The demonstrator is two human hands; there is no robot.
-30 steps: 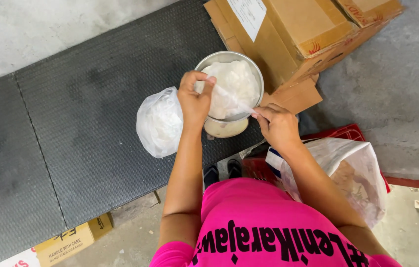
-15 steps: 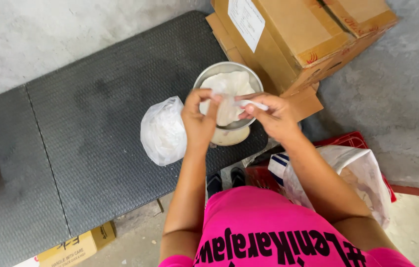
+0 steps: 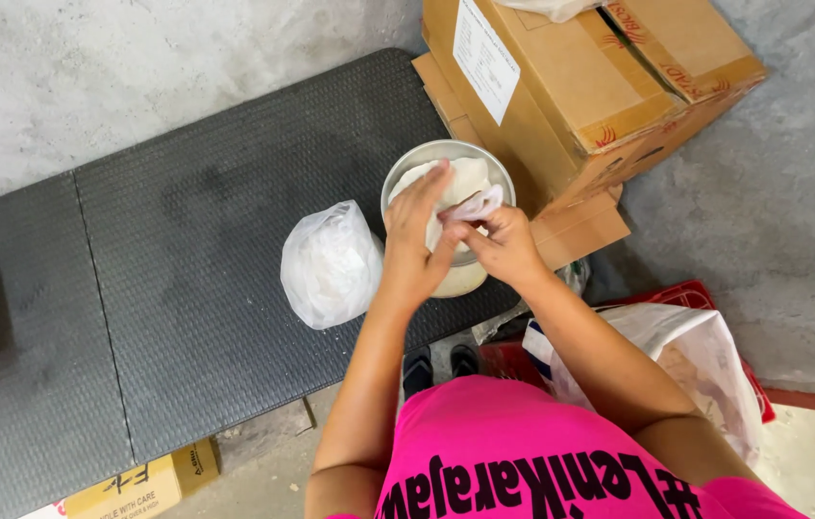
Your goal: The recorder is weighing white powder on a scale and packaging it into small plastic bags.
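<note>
A round metal bowl [image 3: 415, 160] sits on the dark grey table [image 3: 186, 240], holding a clear plastic bag of white powder [image 3: 470, 175]. My left hand [image 3: 419, 235] lies flat over the bag's near side, fingers spread across it. My right hand [image 3: 504, 245] pinches the gathered neck of that bag just right of the left hand. A second, filled plastic bag of white powder [image 3: 329, 264] rests on the table to the left of the bowl, apart from both hands.
Brown cardboard boxes [image 3: 580, 86] stand against the bowl's far right side on the concrete floor. A large plastic bag with pale contents [image 3: 705, 370] sits in a red crate [image 3: 705, 293] at my right. Another small box [image 3: 134, 490] lies under the table's near edge.
Both hands have drawn together over the bowl, gathering the bag's open mouth into a pinched neck. The view has shifted slightly; the bowl and second bag stay put.
</note>
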